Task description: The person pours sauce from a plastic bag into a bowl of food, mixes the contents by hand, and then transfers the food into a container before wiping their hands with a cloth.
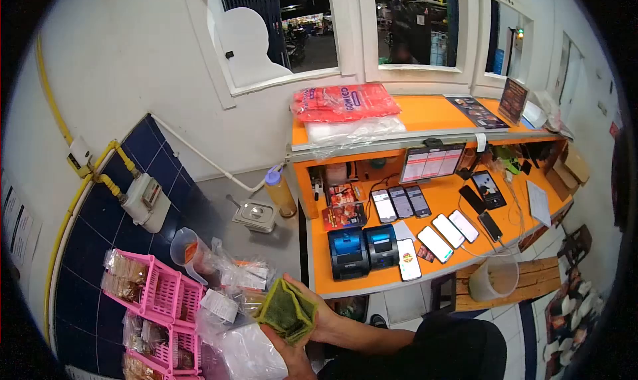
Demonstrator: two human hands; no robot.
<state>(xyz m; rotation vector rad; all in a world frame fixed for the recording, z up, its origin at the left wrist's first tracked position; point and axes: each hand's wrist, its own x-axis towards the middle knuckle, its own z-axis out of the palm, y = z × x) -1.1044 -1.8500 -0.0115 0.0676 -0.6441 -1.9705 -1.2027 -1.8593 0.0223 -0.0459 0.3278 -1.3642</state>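
Between my two hands is a folded green cloth (286,308) with yellow-green edges and a darker, rough-looking middle. My right hand (323,319) grips its right side. Below, my left hand (291,359) holds the lower left edge, its thumb against the cloth. Just behind the cloth lie clear plastic bags (242,273) and a white plastic bag (251,355). Pink baskets (163,290) with packets in them stand to the left, apart from my hands.
A clear jug (191,252), a lidded steel container (254,216) and a yellow bottle (280,192) stand on the steel counter (216,192). The orange desk (389,281) holds several phones, two dark printers (349,253) and a monitor (432,162). A translucent bin (494,278) stands on a wooden bench.
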